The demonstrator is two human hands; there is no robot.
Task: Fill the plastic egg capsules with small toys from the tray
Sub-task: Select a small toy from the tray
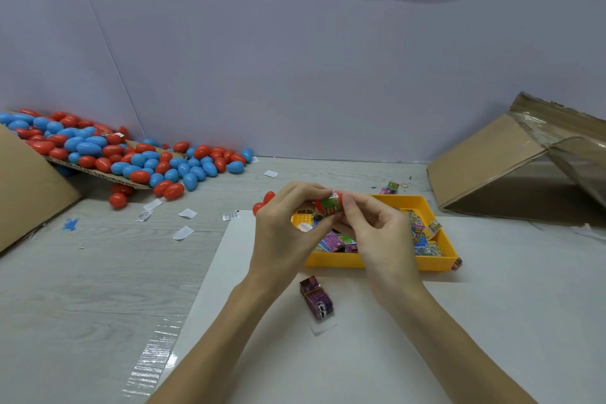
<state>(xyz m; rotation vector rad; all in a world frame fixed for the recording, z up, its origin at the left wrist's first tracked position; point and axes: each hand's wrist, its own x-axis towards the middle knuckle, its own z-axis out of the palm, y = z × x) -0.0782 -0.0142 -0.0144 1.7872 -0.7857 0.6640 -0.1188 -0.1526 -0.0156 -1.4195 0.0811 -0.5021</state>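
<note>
Desk [82, 289]: pale wood grain, with a white sheet [393, 354] laid over its near right part
Cardboard box [511, 167]: tipped on its side at the far right edge of the desk
Egg pile [131, 157]: red and blue plastic capsules spilling off a cardboard flap [98, 172] at the far left corner of the desk
Tray [377, 262]: yellow, at the far edge of the white sheet, holding small printed toy packets [336, 243]
Left hand [288, 229]: raised over the tray, fingers curled round a red capsule half [323, 203]
Right hand [380, 233]: thumb and fingers pinching a green toy packet [331, 205] at the mouth of that half
Purple bundle [316, 300]: banded packets on the sheet, just in front of the tray
Paper slips [183, 223]: scattered on the bare desk, left of the sheet
</note>
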